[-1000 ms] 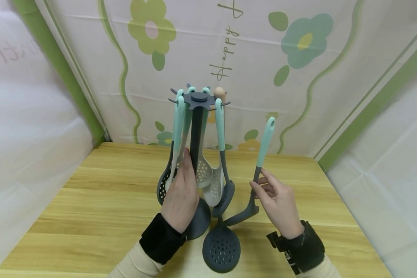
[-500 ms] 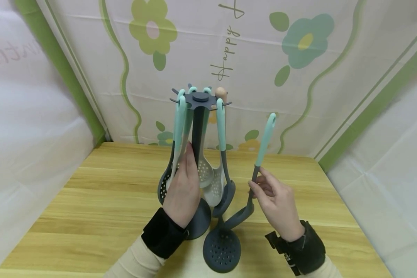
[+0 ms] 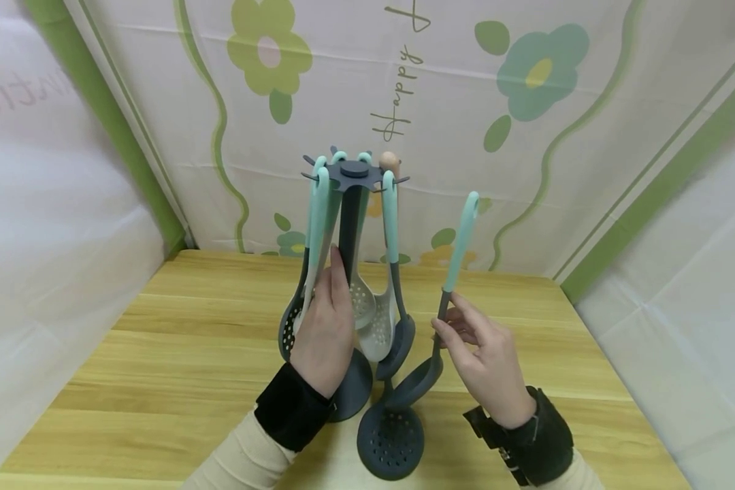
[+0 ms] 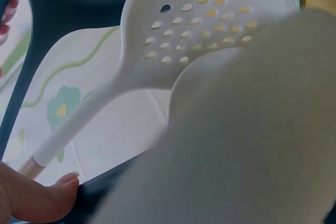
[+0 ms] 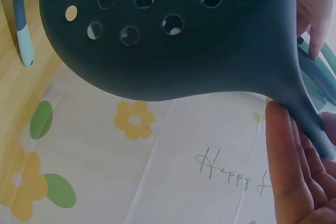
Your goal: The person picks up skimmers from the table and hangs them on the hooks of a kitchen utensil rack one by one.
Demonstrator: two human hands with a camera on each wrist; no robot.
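Note:
A dark grey utensil rack (image 3: 353,175) stands upright in the head view, with mint-handled utensils hung round its top. My left hand (image 3: 324,327) grips the rack's dark post, and its thumb (image 4: 58,198) lies against the post in the left wrist view. My right hand (image 3: 486,347) pinches the grey neck of a mint-handled skimmer (image 3: 462,238), handle up and leaning right. The skimmer's dark perforated head (image 5: 173,35) fills the top of the right wrist view. In the head view it overlaps a second dark skimmer (image 3: 392,442) low in front of the rack, whose handle is hidden.
On the rack hang a dark ladle (image 3: 398,347), a pale perforated spoon (image 3: 363,299), a white slotted turner (image 3: 376,333) and other utensils. The round base (image 3: 352,388) rests on the wooden table (image 3: 190,367). Printed cloth (image 3: 343,82) walls the back and sides.
The skimmer in my right hand has shifted slightly left and up, and its head has turned and come further over the lower skimmer. My left hand stays at the post.

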